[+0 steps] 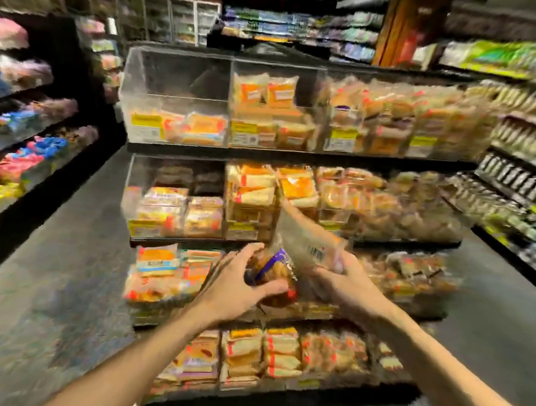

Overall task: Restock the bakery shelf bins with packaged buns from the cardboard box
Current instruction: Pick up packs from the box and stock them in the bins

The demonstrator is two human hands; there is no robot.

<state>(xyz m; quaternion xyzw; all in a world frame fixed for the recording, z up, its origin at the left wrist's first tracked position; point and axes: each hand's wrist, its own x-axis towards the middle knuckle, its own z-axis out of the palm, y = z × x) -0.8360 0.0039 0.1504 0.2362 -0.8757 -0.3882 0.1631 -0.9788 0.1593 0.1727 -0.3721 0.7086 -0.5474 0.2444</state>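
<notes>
Head view, lower centre of the frame: the fingers [252, 248] of the left hand [232, 288] curl over the top of a clear plastic packet of dark brown buns with a purple label [275, 267]. The thumb presses its near side, so the hand grips it firmly. Just to the right, the right hand [348, 280] wraps its fingers round the lower end of a second clear plastic packet with a white barcode sticker [311, 240]. This packet tilts up and to the left, and its contents are too blurred to tell. The two packets meet between the hands, in front of the third tier of a black tiered bakery shelf [299, 158]. Clear plastic bins on each tier hold bread and buns in yellow and orange wrappers. The clear bin at the upper left of the shelf [175, 90] holds only a few packets along its bottom. Dark grey floor [83, 264] spreads to the left. Side shelves of colourful packets [14, 138] fill the left edge, and shelves of green and dark packets [533, 174] fill the right edge.
</notes>
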